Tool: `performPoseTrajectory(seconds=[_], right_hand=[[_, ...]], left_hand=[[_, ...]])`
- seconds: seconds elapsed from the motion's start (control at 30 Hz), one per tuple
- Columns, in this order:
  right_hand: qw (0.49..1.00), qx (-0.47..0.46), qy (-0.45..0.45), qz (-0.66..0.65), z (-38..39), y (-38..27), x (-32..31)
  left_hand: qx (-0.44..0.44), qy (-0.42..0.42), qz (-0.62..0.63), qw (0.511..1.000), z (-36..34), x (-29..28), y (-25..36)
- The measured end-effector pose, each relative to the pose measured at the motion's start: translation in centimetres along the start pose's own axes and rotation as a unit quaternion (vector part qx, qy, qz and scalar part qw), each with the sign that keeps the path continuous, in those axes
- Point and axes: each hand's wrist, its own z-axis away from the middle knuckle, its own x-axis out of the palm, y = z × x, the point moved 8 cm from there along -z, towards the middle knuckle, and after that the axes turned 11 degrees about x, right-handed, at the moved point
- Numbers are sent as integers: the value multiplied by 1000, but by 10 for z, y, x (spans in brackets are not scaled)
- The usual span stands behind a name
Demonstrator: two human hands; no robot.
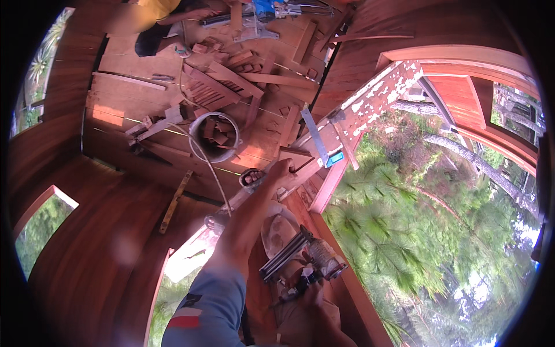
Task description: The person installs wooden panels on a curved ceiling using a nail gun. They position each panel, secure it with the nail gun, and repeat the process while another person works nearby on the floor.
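My left hand (282,172) reaches forward to the window ledge (370,104), fingers closed on a thin dark stick beside a small wood piece (295,154). Whether the stick is a pencil or a sliver of wood is too small to tell. Low in the view, my right hand (313,296) is wrapped round the grip of a nail gun (289,254), which lies tilted over my lap. Across the ledge rests a try square (314,132) with a blue handle, just beyond my left hand. A narrow wooden strip (347,144) crosses the ledge next to it.
A bucket (194,134) of wood offcuts stands on the plank floor, with a small container (250,178) nearer me. Loose boards (214,87) lie beyond. Another person (165,26) is near a blue saw (263,13). A yellow level (176,202) leans left; foliage shows outside, right.
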Motion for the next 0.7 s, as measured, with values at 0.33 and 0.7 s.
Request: performPoseTrajectory(seconds=[0.33,0.7], right_hand=[[990,50,-129,35,7,5,57],[873,43,-370,314,99,-28,264]], left_hand=[[-37,332,324,885,277,-232,168],[-36,704,97,703,704,-279,358]])
